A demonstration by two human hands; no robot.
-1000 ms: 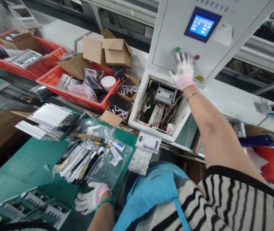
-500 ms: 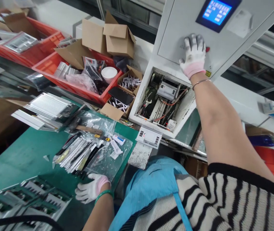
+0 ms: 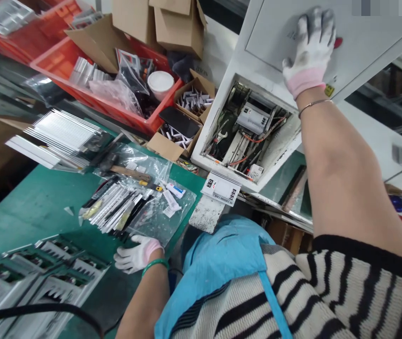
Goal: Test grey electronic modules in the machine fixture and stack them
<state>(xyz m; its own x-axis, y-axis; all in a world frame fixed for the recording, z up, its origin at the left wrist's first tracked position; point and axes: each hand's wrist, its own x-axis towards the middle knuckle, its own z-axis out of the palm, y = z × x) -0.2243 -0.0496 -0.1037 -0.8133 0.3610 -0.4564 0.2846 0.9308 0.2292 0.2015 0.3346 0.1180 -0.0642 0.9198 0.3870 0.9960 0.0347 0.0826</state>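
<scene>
My right hand, in a white and pink glove with grey fingertips, lies spread on the front panel of a pale machine cabinet, just left of a red knob. Below it, a cabinet opening shows a white module among wires and a wrench. A similar white unit sits on a worn metal plate in front of the opening. My left hand, gloved, rests with fingers apart at the edge of the green table, near a bundle of metal strips, holding nothing.
Red crates with parts, cardboard boxes and a phone stand behind the table. A hammer lies on a plastic bag. Finned metal profiles are at left, housings with circuit boards at lower left.
The camera view has shifted, so the surroundings sit higher in the picture. My right hand stays spread on the panel beside the red knob. My left hand remains near the strips.
</scene>
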